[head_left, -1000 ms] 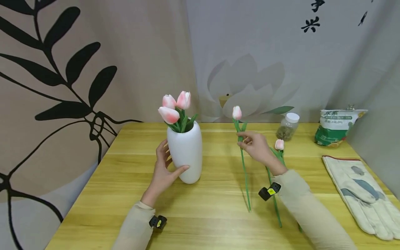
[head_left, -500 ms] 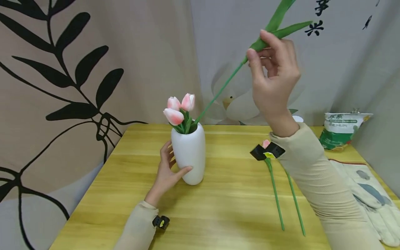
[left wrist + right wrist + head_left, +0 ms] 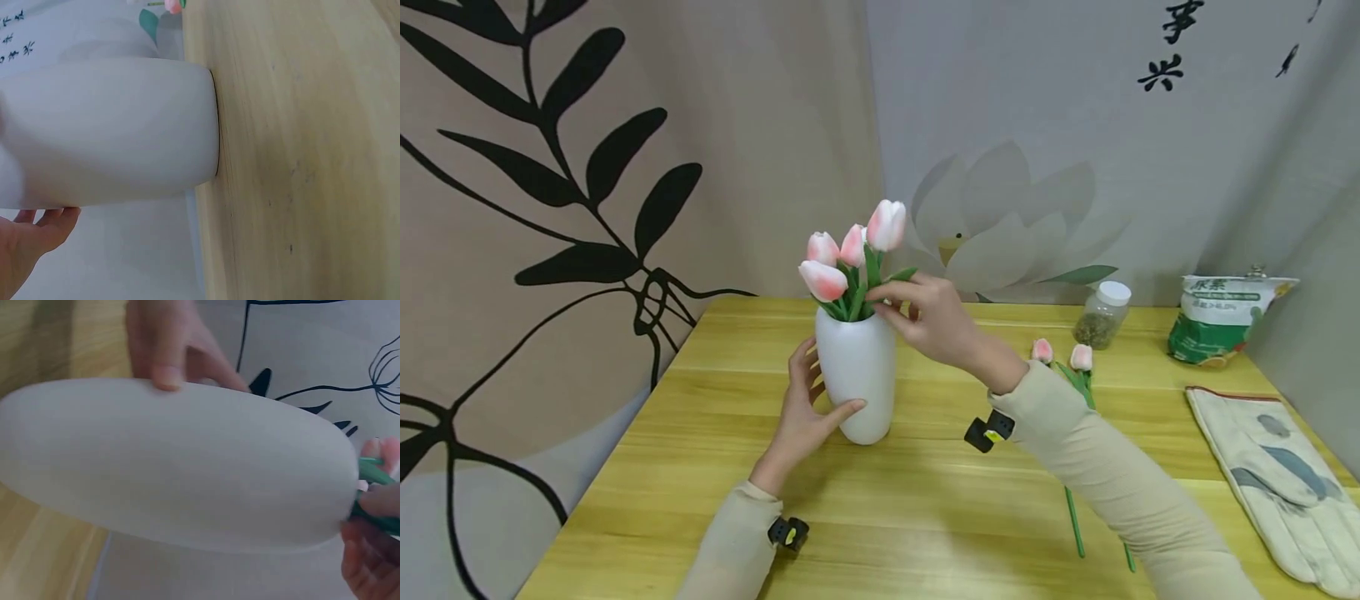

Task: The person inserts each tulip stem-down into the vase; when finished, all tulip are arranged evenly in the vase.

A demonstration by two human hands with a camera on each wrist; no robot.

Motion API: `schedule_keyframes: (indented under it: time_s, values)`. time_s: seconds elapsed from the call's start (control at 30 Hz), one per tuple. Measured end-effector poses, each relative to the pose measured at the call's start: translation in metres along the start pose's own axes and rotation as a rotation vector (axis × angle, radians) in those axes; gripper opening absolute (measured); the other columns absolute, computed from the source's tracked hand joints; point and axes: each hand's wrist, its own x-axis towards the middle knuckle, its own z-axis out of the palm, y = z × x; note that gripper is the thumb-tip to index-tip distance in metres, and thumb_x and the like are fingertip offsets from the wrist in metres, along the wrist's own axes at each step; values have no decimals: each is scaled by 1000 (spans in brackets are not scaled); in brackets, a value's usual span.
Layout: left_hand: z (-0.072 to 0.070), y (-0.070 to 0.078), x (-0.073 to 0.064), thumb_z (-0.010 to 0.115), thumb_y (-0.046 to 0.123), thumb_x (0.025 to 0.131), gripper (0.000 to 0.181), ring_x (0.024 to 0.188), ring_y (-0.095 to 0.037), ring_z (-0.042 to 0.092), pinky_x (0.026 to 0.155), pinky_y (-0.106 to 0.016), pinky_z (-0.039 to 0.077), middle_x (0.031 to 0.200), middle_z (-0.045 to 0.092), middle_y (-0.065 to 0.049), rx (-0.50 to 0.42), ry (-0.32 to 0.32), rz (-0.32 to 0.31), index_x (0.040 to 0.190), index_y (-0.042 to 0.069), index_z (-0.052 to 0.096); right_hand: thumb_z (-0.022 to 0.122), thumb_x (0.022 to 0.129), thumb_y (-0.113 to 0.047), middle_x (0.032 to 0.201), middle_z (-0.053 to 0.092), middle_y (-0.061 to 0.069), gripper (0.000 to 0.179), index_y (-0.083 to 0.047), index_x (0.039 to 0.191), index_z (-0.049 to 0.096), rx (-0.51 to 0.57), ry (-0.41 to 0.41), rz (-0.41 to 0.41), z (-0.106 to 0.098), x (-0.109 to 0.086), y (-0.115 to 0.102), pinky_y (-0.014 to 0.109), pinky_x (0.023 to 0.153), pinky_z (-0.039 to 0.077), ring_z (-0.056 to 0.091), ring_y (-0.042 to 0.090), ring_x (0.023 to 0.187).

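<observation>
A white vase (image 3: 859, 379) stands upright on the wooden table, holding several pink-and-white tulips (image 3: 823, 281). My left hand (image 3: 801, 425) grips the vase's left side, thumb across its front and fingers behind. At the rim, my right hand (image 3: 932, 321) pinches the green leafy stem of the tallest tulip (image 3: 886, 225), whose lower stem is hidden inside the vase. The right wrist view shows my right fingers (image 3: 375, 506) at the vase mouth, next to green leaves. Across the left wrist view, the vase body (image 3: 119, 131) lies sideways in the picture, its base on the table.
Two more tulips (image 3: 1081, 358) lie on the table at the right, partly behind my right sleeve. Beyond them are a white-lidded jar (image 3: 1102, 317) and a green-and-white bag (image 3: 1217, 321). White gloves (image 3: 1270, 483) lie along the right edge. A printed curtain (image 3: 760, 150) hangs behind.
My right hand picked a tulip up from the table, raised it high with its stem end at the vase mouth, then lowered it in. My left hand stays on the vase.
</observation>
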Motion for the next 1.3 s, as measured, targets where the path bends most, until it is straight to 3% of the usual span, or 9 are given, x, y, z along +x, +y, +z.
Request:
schedule_keyframes:
  time_s: [0.2, 0.4, 0.57, 0.7, 0.8, 0.87, 1.03, 1.2, 1.3]
  values:
    - [2, 0, 1, 72, 0, 70, 95, 127, -35, 33, 99, -54, 33, 140, 25, -17, 10, 3, -10, 139, 16, 8, 61, 81, -3, 89, 62, 12, 14, -6, 91, 70, 92, -69, 40, 1, -12, 3, 21, 51, 41, 47, 12, 61]
    - [3, 1, 1, 72, 0, 70, 95, 126, -36, 33, 100, -54, 33, 139, 25, -19, 18, 9, -18, 138, 15, 8, 61, 80, 0, 96, 62, 11, 16, -7, 91, 70, 122, -85, 74, -20, -25, 12, 22, 53, 46, 55, 13, 68]
    - [4, 3, 1, 72, 0, 70, 95, 127, -35, 32, 101, -53, 32, 140, 25, -18, 14, 9, -30, 138, 16, 8, 60, 83, -5, 94, 64, 8, 16, -7, 96, 68, -1, -109, 336, -58, -61, 40, 20, 54, 47, 58, 13, 72]
    - [4, 3, 2, 72, 0, 70, 95, 128, -34, 32, 102, -52, 31, 140, 24, -16, 12, 12, -37, 138, 16, 8, 56, 85, -6, 89, 66, 14, 17, -2, 97, 66, -115, -341, 645, -83, -107, 72, 25, 51, 47, 60, 19, 63]
    - [3, 4, 2, 72, -1, 70, 95, 128, -35, 31, 102, -53, 31, 140, 24, -16, 12, 12, -34, 138, 16, 8, 56, 83, -5, 90, 66, 20, 18, 2, 95, 66, -127, -560, 763, -90, -146, 95, 31, 54, 48, 62, 30, 71]
    - [3, 4, 2, 71, -1, 70, 95, 128, -35, 31, 102, -53, 31, 140, 24, -17, 14, 10, -32, 138, 15, 8, 57, 82, -7, 90, 66, 21, 20, 3, 96, 66, -88, -639, 825, -89, -172, 107, 30, 54, 46, 62, 35, 76]
    - [3, 5, 2, 71, 0, 70, 94, 128, -36, 31, 101, -53, 31, 140, 24, -17, 20, -3, -26, 138, 15, 8, 60, 81, -9, 81, 67, 18, 28, 6, 104, 62, 79, -582, 1011, -78, -213, 124, 27, 50, 47, 61, 21, 59]
    - [3, 4, 2, 71, 0, 70, 95, 128, -36, 31, 101, -53, 31, 140, 23, -17, 21, -2, -25, 138, 16, 7, 60, 81, -5, 54, 49, -1, 28, 7, 106, 61, 137, -498, 1082, -66, -220, 126, 27, 51, 50, 55, 12, 55]
    - [3, 4, 1, 72, 1, 70, 95, 128, -35, 31, 101, -52, 31, 140, 23, -18, 22, 0, -24, 138, 16, 7, 59, 80, -3, 51, 33, -4, 29, 7, 107, 60, 127, -478, 1101, -62, -219, 127, 26, 51, 49, 51, 12, 52]
